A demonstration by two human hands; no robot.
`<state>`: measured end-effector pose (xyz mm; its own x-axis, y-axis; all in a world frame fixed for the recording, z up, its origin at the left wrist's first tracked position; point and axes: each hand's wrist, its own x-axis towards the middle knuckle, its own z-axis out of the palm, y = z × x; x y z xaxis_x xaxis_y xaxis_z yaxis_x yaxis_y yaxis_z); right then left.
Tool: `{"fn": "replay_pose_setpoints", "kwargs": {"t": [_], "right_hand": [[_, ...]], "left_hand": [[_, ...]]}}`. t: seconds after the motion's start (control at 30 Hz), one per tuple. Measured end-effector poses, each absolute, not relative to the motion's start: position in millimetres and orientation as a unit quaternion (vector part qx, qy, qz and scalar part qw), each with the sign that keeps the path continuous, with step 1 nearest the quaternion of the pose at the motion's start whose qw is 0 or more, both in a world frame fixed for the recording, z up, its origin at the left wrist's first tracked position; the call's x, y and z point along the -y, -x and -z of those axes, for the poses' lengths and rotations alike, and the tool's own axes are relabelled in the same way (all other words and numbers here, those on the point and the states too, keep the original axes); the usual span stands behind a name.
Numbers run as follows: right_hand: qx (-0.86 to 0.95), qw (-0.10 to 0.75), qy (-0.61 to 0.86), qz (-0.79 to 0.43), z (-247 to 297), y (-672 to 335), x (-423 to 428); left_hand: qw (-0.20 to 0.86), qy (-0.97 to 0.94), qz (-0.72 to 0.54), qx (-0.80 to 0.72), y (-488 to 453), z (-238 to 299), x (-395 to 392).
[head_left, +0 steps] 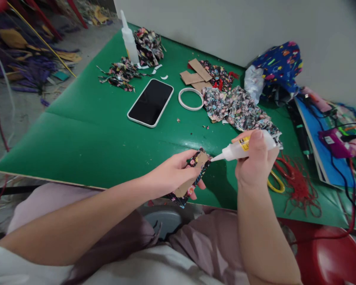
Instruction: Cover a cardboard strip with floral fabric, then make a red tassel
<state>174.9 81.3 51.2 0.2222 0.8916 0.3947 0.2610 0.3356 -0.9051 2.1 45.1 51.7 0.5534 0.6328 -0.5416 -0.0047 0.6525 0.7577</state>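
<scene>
My left hand [176, 172] grips a small strip of brown cardboard [184, 187] edged with dark floral fabric [192, 160], held tilted over the table's front edge. In my right hand [256, 158] is a white glue bottle [237, 148] with a yellow label, lying nearly level. Its thin nozzle points left, and the tip is at the upper right edge of the fabric-covered strip. Whether glue is coming out is too small to tell. Part of the strip is hidden behind my left fingers.
On the green table [86, 142] are a phone [151, 103], a tape roll [180, 101], cardboard strips [200, 70], floral fabric [240, 107] and a second glue bottle [130, 45]. Scissors [275, 182] and red threads [302, 184] lie right, near a blue folder [323, 138]. A red stool [335, 253] stands below.
</scene>
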Motion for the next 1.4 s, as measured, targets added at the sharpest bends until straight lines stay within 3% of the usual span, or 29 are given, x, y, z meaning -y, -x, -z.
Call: {"fn": "replay_pose_setpoints", "kwargs": {"t": [1.4], "right_hand": [[0.536,0.616,0.517,-0.257,-54,-170,-80]], "left_hand": [[0.810,-0.365,-0.177,-0.424,-6,-45,-42]]}}
